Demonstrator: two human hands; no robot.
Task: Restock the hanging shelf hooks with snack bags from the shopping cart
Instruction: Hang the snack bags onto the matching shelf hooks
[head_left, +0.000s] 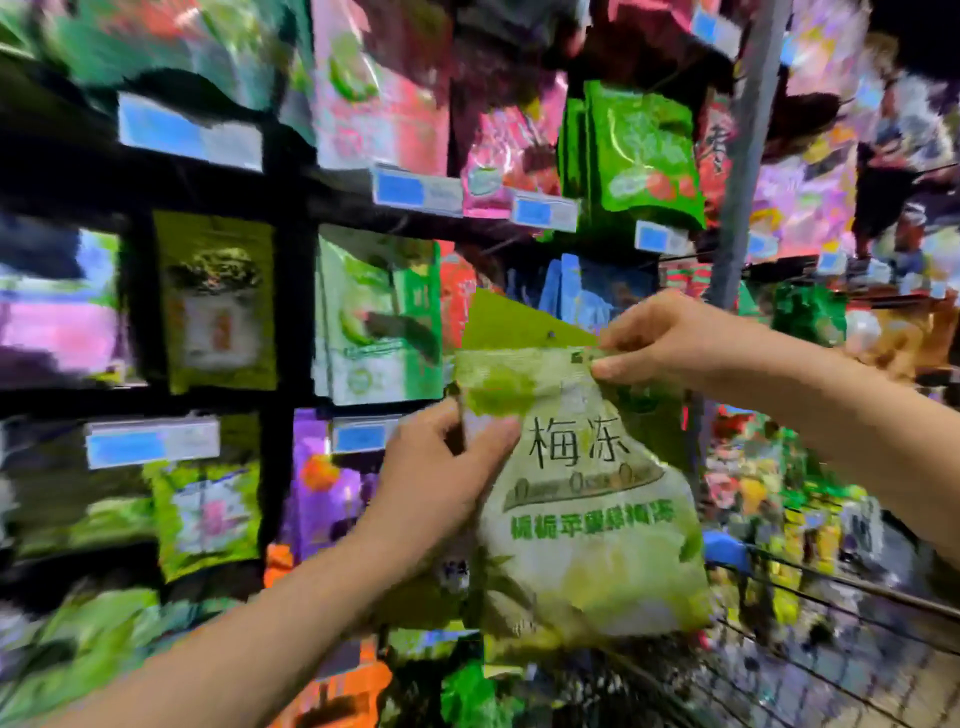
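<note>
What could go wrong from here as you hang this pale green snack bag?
1. The right hand only pinches the top edge of the snack bag, so it could slip or the edge could crumple.
2. The left hand grips the bag's upper side while its bulky lower part hangs free; a loosened grip might drop it by the shopping cart.
3. The green packet close behind it might get knocked.

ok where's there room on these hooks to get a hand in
Dark gap between the olive bag and pale green bags; another beneath the top-left price tag. Crowded around the bright green bags and the cart.
</note>
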